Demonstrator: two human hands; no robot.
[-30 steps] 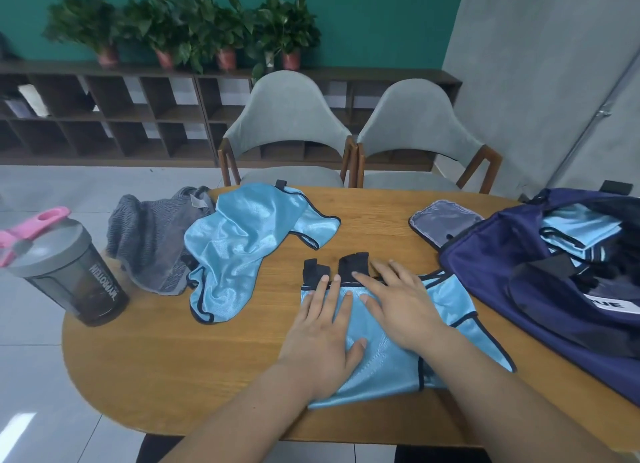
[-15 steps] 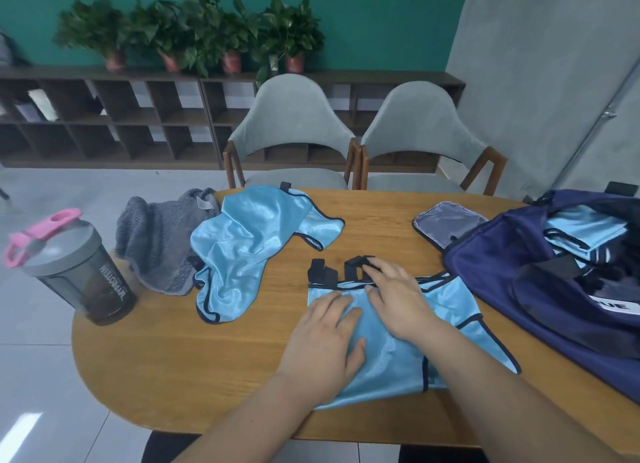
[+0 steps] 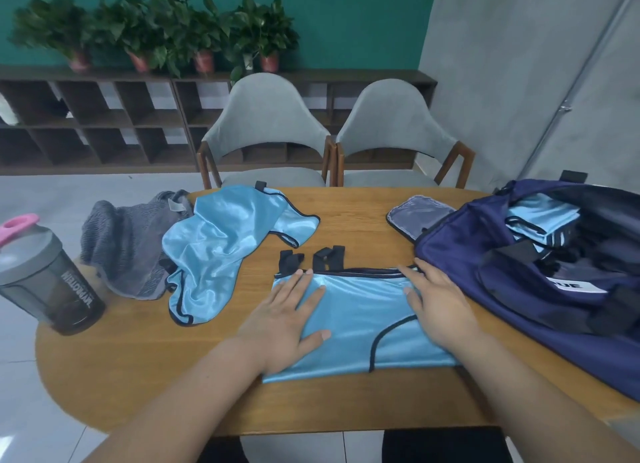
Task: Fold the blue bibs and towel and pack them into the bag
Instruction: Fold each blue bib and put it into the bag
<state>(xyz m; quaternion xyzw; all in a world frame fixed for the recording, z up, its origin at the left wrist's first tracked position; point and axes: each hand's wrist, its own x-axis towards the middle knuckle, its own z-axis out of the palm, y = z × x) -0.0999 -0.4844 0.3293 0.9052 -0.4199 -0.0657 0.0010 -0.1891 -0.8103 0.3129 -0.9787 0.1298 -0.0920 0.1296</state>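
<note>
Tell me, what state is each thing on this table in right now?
Near bib: lying flat.
Far bib: crumpled, unfolded.
Grey towel: bunched, unfolded.
Bag: open, folded bibs inside.
Shaker bottle: upright.
Left hand: fingers straight, pressing near bib.
Right hand: fingers straight, pressing near bib.
</note>
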